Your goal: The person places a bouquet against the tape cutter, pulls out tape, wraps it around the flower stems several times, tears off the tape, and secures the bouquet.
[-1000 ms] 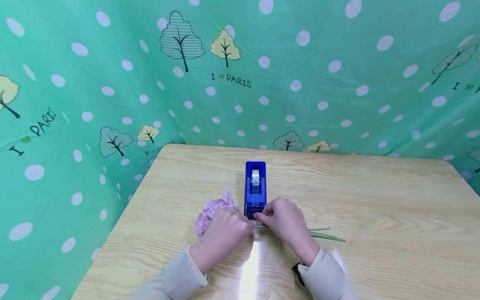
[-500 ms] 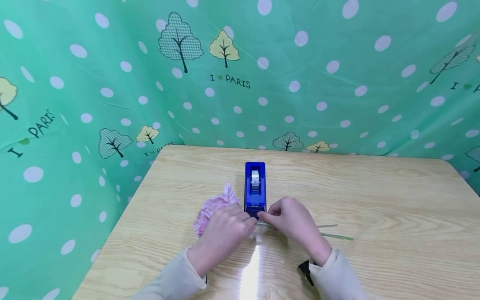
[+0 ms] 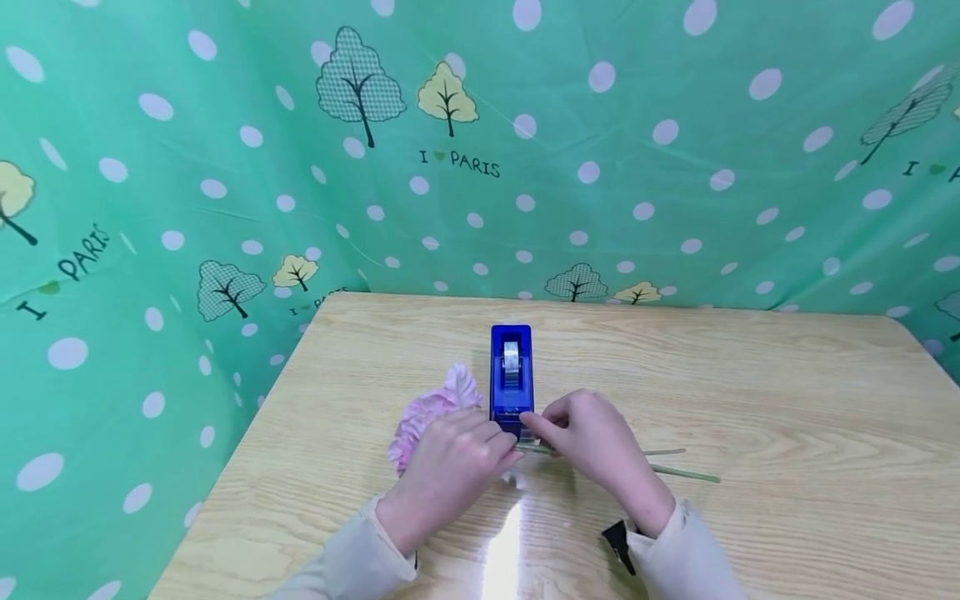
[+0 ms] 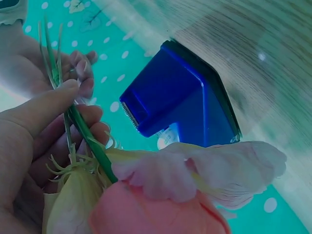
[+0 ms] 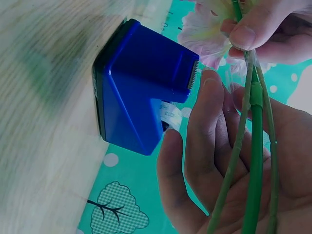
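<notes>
Lower centre, head view: flower stems [image 3: 686, 473] run nearly left-right, blooms [image 3: 422, 421] pointing left, left hand [image 3: 453, 454] pinching them; right hand [image 3: 597, 437] half-curled, hold unclear.

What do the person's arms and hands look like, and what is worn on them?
The left hand and right hand wear no gloves. The left sleeve and right sleeve are long, pale and plain. A black piece, perhaps a strap, shows beside the right sleeve; a dark sliver beside the left.
</notes>
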A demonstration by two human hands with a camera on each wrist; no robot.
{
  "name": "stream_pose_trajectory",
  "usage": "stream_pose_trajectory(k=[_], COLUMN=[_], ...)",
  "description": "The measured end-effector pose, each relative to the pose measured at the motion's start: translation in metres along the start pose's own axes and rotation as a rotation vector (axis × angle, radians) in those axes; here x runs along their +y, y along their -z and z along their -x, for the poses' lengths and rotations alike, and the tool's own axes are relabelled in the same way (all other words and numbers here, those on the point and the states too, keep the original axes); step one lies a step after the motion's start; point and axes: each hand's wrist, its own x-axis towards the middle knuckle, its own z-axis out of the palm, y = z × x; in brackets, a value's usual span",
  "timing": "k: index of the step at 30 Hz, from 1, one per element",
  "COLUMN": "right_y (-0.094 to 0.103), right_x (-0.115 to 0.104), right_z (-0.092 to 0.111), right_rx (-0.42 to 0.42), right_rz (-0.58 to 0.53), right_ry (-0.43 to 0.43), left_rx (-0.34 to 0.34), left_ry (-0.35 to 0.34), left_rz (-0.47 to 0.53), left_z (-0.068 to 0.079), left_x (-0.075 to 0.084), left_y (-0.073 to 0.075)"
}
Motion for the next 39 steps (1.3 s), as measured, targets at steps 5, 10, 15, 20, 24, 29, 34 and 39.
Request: stream_pose_trajectory(k=[5, 10, 15, 20, 24, 29, 34, 39], right_y=[0.004, 0.009, 0.018, 0.026, 0.031, 0.038, 0.037, 0.026], right_x=[-0.001, -0.004, -0.008, -0.013, -0.018, -0.023, -0.016, 0.003], right_z=[0.003, 0.005, 0.009, 0.017, 0.022, 0.030, 0.028, 0.014], right_rx=[0.010, 0.068, 0.190, 0.303, 0.337, 0.158, -0.126, -0.230], right_rz=[0.025, 0.074, 0.055, 0.017, -0.024, -0.097, -0.129, -0.190], right_ry=[-0.002, 0.017, 0.047, 0.156, 0.276, 0.379, 0.371, 0.302], left_rx=[0.001, 0.021, 0.024, 0.012, 0.016, 0.049, 0.059, 0.067], left_ry=[0.005, 0.002, 0.007, 0.020, 0.044, 0.067, 0.081, 0.079], left_rz=[-0.010, -0.010, 0.004, -0.012, -0.021, -0.004, 0.006, 0.013], left_z=[-0.001, -0.005, -0.009, -0.016, -0.022, -0.029, -0.033, -0.035], left_x=[0.002, 0.002, 0.000, -0.002, -0.005, -0.011, -0.013, -0.011], left_y=[0.000, 0.003, 0.006, 0.009, 0.011, 0.015, 0.019, 0.023])
